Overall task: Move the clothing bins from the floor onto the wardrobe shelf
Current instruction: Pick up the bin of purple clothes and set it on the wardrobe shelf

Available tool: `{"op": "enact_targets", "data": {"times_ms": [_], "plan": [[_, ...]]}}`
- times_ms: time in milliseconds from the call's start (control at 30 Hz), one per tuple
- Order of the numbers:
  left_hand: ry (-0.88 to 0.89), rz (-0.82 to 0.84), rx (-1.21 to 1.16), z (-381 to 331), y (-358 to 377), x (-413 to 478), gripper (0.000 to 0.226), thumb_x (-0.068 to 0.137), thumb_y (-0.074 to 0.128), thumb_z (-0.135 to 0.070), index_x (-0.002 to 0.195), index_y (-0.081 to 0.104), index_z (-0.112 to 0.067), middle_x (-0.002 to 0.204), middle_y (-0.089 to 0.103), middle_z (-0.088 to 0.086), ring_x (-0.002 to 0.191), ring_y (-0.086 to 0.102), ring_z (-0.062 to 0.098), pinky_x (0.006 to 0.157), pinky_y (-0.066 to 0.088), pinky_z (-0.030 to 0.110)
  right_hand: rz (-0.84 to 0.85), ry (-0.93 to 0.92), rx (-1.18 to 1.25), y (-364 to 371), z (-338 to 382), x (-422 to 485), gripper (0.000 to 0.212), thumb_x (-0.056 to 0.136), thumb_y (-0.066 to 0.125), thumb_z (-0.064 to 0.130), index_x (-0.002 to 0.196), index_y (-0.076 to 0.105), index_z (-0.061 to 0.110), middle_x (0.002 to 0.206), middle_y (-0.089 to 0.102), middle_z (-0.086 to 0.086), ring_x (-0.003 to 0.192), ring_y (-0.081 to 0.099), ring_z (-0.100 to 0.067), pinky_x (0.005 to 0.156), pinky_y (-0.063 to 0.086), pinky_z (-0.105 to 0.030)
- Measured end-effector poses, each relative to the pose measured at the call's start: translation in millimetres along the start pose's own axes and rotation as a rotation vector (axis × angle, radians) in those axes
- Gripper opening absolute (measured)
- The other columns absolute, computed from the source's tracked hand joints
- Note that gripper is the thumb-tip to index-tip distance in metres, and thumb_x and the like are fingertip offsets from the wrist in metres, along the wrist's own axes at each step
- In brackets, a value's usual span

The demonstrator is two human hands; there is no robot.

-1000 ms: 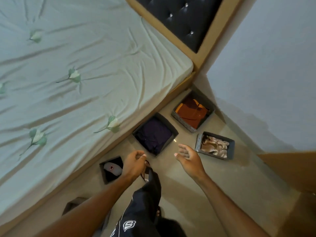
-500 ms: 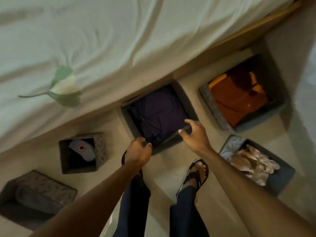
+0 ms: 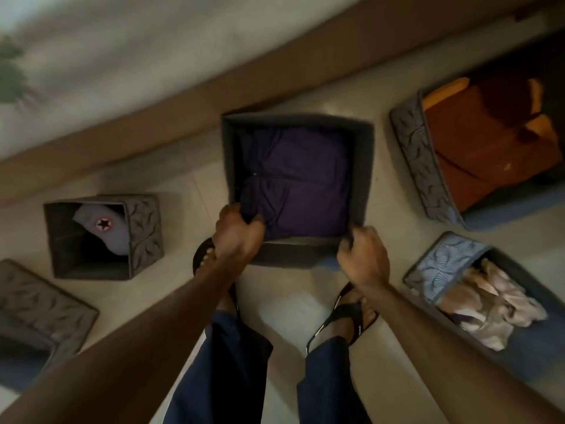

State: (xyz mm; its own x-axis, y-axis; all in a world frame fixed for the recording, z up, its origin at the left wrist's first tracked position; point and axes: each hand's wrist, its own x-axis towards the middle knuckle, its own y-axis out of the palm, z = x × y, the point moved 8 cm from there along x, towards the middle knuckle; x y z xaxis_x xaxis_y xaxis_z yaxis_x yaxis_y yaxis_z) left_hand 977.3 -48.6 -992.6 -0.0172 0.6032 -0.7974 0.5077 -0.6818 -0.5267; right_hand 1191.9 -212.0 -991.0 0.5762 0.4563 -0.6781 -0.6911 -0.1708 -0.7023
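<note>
My left hand (image 3: 237, 232) and right hand (image 3: 362, 255) each grip a near corner of the purple-clothes bin (image 3: 363, 172), which sits low on the floor (image 3: 195, 185) beside the bed frame (image 3: 183, 117). I judge this the first lift. The orange-clothes bin (image 3: 411, 148), beige-clothes bin (image 3: 443, 264), cap bin (image 3: 143, 228) and corner bin (image 3: 39, 304) all wait on the floor, and no wardrobe shows.

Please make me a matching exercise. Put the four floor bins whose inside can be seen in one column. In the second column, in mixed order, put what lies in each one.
Bins:
1. middle bin
2. upper right bin
3. lower right bin
4. small left bin

Contents:
a. beige cloth
b. grey cap with a star
c. purple clothing
d. orange clothing

Pairs: 1-c, 2-d, 3-a, 4-b
</note>
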Motion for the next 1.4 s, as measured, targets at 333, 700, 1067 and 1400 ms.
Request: {"op": "enact_targets", "data": {"times_ms": [333,700,1067,1400], "plan": [[-0.184,-0.033,0.178,70.8,-5.9,-33.9,0.072,0.070,0.055,-0.041,0.140,0.042,-0.027,0.150,0.031,0.015,0.131,0.039,0.038,0.110,0.034,0.053,-0.098,0.083,0.158,-15.1,-21.9,-12.0,0.053,0.089,0.054,0.017,0.141,0.044,0.013,0.136,0.053,-0.012,0.121,0.053,-0.032,0.092,0.046,-0.040],[0.123,0.011,-0.159,0.4,-12.5,-10.5,0.053,0.096,0.052,-0.020,0.146,0.038,-0.024,0.158,0.028,-0.001,0.140,0.032,0.016,0.114,0.028,0.030,-0.182,-0.242,-0.280,-23.6,16.8,-20.4,0.035,0.083,0.059,0.028,0.117,0.063,0.019,0.118,0.053,-0.012,0.111,0.049,-0.031,0.080,0.048,-0.042],[0.060,0.198,0.013,-6.9,-7.2,-39.0,0.047,0.100,0.045,-0.015,0.145,0.035,-0.006,0.148,0.042,0.014,0.133,0.042,0.028,0.092,0.030,0.024,0.052,0.011,0.138,-33.8,-6.0,9.5,0.016,0.088,0.051,0.012,0.098,0.063,0.007,0.093,0.063,-0.012,0.094,0.061,-0.033,0.071,0.037,-0.027],[0.147,0.242,0.200,-65.3,-95.8,-244.0,0.049,0.098,0.050,-0.024,0.143,0.040,-0.008,0.144,0.049,0.013,0.130,0.047,0.029,0.101,0.036,0.029,0.058,-0.011,0.152,-176.9,-22.9,-181.3,0.051,0.093,0.054,0.016,0.142,0.044,0.009,0.126,0.062,-0.022,0.110,0.061,-0.037,0.087,0.050,-0.037]]}}
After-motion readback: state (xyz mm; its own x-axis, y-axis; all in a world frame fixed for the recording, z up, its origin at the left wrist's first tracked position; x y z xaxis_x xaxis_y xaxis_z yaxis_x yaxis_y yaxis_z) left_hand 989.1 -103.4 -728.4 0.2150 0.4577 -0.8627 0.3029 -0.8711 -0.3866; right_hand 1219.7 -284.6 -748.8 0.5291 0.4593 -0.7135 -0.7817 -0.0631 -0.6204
